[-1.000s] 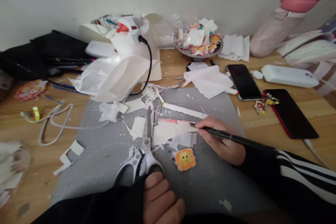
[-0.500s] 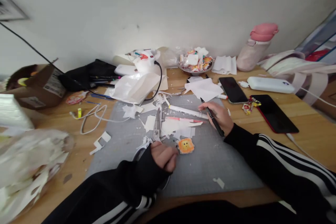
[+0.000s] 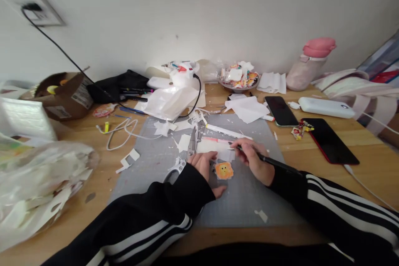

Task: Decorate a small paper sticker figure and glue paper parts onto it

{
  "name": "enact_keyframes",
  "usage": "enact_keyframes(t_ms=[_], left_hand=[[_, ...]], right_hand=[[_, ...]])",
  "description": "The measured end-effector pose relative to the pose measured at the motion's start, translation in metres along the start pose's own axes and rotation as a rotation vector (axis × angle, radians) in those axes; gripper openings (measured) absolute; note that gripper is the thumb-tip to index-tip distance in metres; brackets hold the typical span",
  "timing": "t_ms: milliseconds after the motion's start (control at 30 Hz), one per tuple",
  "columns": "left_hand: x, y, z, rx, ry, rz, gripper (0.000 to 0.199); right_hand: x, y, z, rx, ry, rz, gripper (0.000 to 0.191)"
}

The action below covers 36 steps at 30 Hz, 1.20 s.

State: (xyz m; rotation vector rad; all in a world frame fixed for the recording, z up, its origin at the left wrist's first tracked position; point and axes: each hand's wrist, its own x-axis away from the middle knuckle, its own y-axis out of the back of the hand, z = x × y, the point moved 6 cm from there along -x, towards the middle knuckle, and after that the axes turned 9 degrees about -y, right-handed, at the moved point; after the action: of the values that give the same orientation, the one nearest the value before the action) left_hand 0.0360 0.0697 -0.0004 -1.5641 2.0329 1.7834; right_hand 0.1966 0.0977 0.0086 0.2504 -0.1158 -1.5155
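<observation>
My right hand (image 3: 254, 160) is closed on a black pen (image 3: 277, 163), its tip pointing left over the paper scraps. An orange cut-out with a small drawn face (image 3: 224, 170) lies on the grey cutting mat (image 3: 243, 208), between my two hands. Left of the cut-out, my left hand (image 3: 204, 166) is open, thumb and fingers spread apart, and holds nothing. Scissors (image 3: 192, 140) lie beside and partly beneath my left hand and sleeve. Behind the hands are a white marker (image 3: 227, 131) and a pink-and-clear pen (image 3: 215, 139).
Two phones (image 3: 281, 111) (image 3: 330, 140), a white power bank (image 3: 326, 107) and a pink bottle (image 3: 308, 64) stand or lie at the right. A bowl of cut-outs (image 3: 238, 77) and a glue gun (image 3: 183, 75) are behind; a cardboard box (image 3: 68, 97) and plastic bag (image 3: 62, 174) are left.
My left hand has opened from a curled shape, spreading beside the cut-out. My right hand has moved closer to the cut-out and tilted the pen lower. The view has shifted left.
</observation>
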Motion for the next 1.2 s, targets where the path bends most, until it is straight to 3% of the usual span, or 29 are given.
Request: enact_keyframes(t_ms=[67, 167, 267, 500, 733, 1067, 1200], left_hand=[[-0.004, -0.005, 0.002, 0.058, 0.039, 0.072, 0.071], [-0.011, -0.007, -0.001, 0.077, 0.015, 0.155, 0.060], [-0.014, -0.006, -0.002, 0.065, -0.001, 0.201, 0.051], [-0.009, -0.009, -0.006, 0.143, 0.027, 0.188, 0.024], [-0.009, -0.002, -0.006, 0.207, 0.149, 0.113, 0.015], [-0.012, -0.002, -0.007, 0.205, 0.170, 0.069, 0.016], [-0.013, -0.001, -0.006, 0.201, 0.160, 0.108, 0.014]], right_hand=[[0.005, -0.002, 0.001, -0.025, -0.056, 0.018, 0.027], [0.007, -0.004, -0.001, -0.084, -0.181, 0.062, 0.008], [0.006, -0.008, -0.006, -0.020, -0.236, 0.134, 0.013], [0.009, -0.011, -0.004, 0.199, -0.093, 0.193, 0.024], [0.015, -0.010, 0.021, 0.238, -0.026, 0.116, 0.017], [0.024, -0.022, 0.016, 0.484, 0.086, 0.313, 0.014], [0.022, -0.024, 0.015, 0.519, 0.082, 0.366, 0.011]])
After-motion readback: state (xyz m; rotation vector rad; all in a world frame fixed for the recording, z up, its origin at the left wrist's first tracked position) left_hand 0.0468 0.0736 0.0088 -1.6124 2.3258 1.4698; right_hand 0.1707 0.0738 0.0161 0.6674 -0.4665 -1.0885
